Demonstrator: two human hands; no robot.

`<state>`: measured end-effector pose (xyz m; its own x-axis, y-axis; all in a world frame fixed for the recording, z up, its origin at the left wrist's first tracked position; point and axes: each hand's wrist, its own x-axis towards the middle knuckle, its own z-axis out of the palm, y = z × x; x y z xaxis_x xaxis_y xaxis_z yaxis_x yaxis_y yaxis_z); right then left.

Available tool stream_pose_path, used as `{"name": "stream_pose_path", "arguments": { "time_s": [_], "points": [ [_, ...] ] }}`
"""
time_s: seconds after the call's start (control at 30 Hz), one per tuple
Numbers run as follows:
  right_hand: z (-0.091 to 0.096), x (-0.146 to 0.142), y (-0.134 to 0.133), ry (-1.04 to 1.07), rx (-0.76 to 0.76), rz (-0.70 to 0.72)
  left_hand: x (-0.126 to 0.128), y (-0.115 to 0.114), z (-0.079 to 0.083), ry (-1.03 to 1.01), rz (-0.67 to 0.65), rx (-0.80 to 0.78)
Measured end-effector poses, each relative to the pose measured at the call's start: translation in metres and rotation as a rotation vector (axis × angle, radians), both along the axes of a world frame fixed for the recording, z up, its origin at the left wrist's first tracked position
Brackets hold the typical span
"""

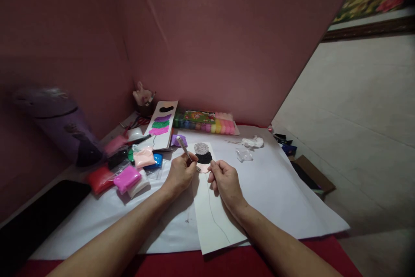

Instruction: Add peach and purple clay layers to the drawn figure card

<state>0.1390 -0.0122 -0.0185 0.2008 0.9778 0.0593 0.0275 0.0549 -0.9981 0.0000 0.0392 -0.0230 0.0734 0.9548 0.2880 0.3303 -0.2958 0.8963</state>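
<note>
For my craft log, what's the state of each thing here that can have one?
left hand, closed around the tool
tool, tilted, tip at the pink clay
right hand, resting on the card, fingertips by the clay
card, flat on the white sheet
second card, carrying four clay patches

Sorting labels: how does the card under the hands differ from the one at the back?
The near card lies flat on the paper sheet; the far card looks propped, tilted. The near card carries grey, black and pale pink patches; the far card black, purple, green and pink. The left hand, holding a white tool, and the right hand touch the near card; the far card is untouched. Both are white with clay patches.
</note>
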Motion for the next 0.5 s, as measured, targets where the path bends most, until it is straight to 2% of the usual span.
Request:
{"name": "stream_pose_path", "arguments": {
  "time_s": [0.27,0.5],
  "points": [
    [0.0017,-0.0002,-0.0006,-0.001,-0.002,-0.004,-0.0053,0.0002,0.0025,0.065,0.045,0.043],
    [0.0024,-0.0004,-0.0012,0.008,-0.005,-0.008,-0.0082,-0.0018,0.0056,0.121,0.135,0.097]
  ]
}}
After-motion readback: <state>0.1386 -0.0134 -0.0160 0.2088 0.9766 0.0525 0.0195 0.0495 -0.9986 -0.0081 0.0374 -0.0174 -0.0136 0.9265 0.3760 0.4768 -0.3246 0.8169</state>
